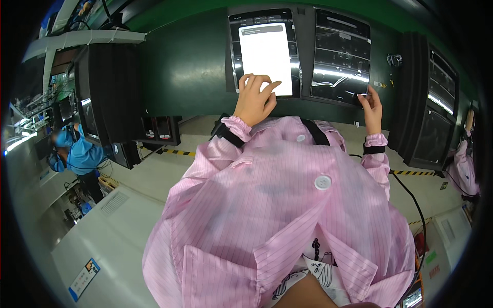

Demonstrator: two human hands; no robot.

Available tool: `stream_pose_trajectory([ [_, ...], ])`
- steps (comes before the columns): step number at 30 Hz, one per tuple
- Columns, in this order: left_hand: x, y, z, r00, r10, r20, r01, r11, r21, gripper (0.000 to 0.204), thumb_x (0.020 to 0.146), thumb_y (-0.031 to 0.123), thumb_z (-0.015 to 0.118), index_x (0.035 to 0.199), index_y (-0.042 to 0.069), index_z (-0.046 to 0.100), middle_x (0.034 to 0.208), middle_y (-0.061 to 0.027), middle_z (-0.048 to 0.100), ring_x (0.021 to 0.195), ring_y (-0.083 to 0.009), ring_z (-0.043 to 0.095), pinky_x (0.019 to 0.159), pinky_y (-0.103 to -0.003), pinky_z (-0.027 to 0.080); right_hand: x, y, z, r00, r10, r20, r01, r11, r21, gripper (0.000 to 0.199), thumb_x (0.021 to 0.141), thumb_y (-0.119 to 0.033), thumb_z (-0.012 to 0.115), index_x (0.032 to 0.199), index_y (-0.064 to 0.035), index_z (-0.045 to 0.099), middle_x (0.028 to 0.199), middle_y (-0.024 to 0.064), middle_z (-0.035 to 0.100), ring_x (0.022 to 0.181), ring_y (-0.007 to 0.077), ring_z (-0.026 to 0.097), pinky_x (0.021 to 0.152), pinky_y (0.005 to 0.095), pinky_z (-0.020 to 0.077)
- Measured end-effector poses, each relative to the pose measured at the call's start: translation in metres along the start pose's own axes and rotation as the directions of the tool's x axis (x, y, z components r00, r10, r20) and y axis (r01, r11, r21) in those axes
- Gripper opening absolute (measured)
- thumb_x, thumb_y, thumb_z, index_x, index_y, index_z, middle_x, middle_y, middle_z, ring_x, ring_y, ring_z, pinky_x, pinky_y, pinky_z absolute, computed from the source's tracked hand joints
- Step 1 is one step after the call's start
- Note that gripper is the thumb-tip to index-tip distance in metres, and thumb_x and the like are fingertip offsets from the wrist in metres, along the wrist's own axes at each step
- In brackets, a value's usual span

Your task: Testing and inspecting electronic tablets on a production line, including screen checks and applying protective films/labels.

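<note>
Two flat display panels lie side by side on a dark green bench. The left panel [265, 51] is lit with a white screen. My left hand [255, 99] rests at its lower edge, with the index finger stretched out onto the glass. The right panel [341, 56] is dark and mirrors the ceiling lights. My right hand [372, 107] touches that panel's lower right corner with its fingertips. Both arms are in pink striped sleeves with black wrist straps.
Black racks [108, 97] stand to the left and a black rack [429, 102] to the right of the bench. A person in blue [77, 154] works at far left, and another in pink [465, 164] at far right. Yellow-black tape [177, 152] marks the floor. A black cable [411, 200] trails right.
</note>
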State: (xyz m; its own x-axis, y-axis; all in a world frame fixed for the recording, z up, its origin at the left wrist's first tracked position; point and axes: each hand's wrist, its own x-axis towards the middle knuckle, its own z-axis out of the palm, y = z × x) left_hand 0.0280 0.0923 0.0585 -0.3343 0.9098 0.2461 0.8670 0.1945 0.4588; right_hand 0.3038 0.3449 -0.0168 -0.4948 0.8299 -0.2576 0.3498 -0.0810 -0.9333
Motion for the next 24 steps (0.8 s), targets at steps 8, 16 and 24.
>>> stream_pose_trajectory([
  [8, -0.012, -0.001, 0.009, 0.999, -0.022, 0.032, 0.022, 1.0, 0.017, 0.038, 0.078, 0.007, 0.059, 0.115, 0.014, 0.066, 0.106, -0.0092, 0.055, 0.101, -0.0274, 0.05, 0.1, -0.047, 0.031, 0.006, 0.011, -0.003, 1.0, -0.027, 0.004, 0.027, 1.0, 0.014, 0.049, 0.084, -0.006, 0.069, 0.13, 0.0019, 0.052, 0.097, 0.0002, 0.057, 0.084, 0.007, 0.051, 0.077, 0.0199, 0.0414],
  [16, 0.102, -0.051, 0.018, 0.983, 0.026, -0.182, 0.01, 0.981, 0.193, 0.051, 0.084, 0.018, 0.055, 0.134, 0.009, 0.045, 0.14, -0.0055, 0.047, 0.134, -0.0298, 0.035, 0.112, -0.055, 0.018, -0.001, -0.001, 0.007, 0.998, -0.055, -0.018, 0.056, 0.998, 0.031, 0.049, 0.085, -0.007, 0.069, 0.13, 0.0013, 0.053, 0.095, -0.0013, 0.058, 0.08, 0.0046, 0.049, 0.073, 0.0188, 0.0403],
  [24, 0.053, -0.038, 0.011, 1.0, -0.008, -0.005, 0.008, 1.0, 0.008, 0.032, 0.083, 0.013, 0.056, 0.113, 0.008, 0.063, 0.105, -0.0084, 0.066, 0.109, -0.0259, 0.056, 0.108, -0.05, 0.025, 0.0, 0.004, 0.007, 0.997, -0.014, -0.075, 0.014, 1.0, 0.012, 0.049, 0.084, -0.011, 0.072, 0.127, 0.0018, 0.054, 0.082, -0.0048, 0.051, 0.072, 0.0035, 0.044, 0.065, 0.0178, 0.0362],
])
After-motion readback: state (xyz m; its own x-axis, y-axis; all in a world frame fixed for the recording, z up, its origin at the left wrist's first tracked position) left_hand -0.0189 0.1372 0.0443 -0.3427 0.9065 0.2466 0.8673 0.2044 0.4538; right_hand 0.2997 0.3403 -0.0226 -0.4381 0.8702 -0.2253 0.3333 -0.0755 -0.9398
